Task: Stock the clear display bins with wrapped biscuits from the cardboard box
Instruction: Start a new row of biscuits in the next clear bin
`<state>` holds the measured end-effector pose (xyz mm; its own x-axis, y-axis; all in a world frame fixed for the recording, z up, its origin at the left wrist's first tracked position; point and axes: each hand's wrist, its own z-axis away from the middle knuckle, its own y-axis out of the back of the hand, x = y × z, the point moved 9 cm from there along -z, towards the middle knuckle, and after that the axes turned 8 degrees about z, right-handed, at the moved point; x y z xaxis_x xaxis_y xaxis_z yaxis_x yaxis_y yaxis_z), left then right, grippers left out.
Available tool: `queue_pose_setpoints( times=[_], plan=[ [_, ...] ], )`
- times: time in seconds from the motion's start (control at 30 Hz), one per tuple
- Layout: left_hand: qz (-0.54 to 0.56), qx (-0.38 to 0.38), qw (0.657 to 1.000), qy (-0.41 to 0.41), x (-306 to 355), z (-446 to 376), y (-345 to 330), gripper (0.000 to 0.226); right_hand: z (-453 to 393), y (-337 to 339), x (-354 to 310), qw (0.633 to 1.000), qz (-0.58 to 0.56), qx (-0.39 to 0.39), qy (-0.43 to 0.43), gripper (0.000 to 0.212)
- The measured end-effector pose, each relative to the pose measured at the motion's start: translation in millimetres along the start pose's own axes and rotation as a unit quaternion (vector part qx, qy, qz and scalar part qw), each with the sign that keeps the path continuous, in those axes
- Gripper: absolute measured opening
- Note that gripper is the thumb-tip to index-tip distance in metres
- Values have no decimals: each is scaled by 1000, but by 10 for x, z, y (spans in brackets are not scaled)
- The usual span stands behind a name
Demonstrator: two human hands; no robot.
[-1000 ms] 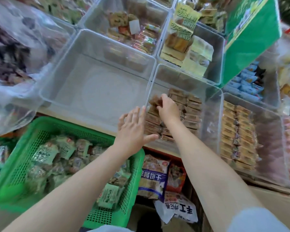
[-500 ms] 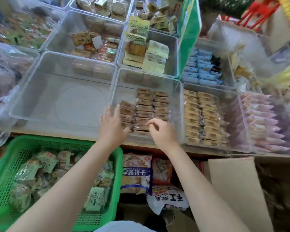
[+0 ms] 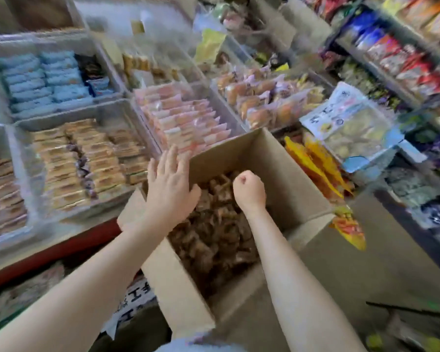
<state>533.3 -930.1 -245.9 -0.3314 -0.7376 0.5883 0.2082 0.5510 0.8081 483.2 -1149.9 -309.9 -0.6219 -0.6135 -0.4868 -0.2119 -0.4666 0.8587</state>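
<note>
Head view: my left hand (image 3: pixel 172 189) is spread flat and my right hand (image 3: pixel 249 190) curled, holding nothing, above brown wrapped biscuits (image 3: pixel 214 232) in the cardboard box (image 3: pixel 297 184). I should scoop several, stacked evenly.

Both hands are over the open cardboard box (image 3: pixel 285 174) of brown wrapped biscuits (image 3: pixel 214 232) — the left hand (image 3: pixel 169 189) flat with fingers spread, the right hand (image 3: pixel 249 190) curled into a fist. Beside the box, clear display bins (image 3: pixel 117 110) hold rows of wrapped snacks.
</note>
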Motion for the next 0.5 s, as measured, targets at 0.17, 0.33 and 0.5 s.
queue_pose_setpoints(
  times=[0.17,0.33,0.5],
  plan=[
    [-105,4,993,62,-2,-190,-692,97,-706,-359,843,976,141,-162,-38,45],
    [-188,2,981,37,-89,-162,-815,105,-1036,-819,1083,952,176,-249,-39,69],
    [-215,-12,975,47,-132,-208,-880,111,-1133,-1094,1303,957,199,-209,-31,57]
  ],
)
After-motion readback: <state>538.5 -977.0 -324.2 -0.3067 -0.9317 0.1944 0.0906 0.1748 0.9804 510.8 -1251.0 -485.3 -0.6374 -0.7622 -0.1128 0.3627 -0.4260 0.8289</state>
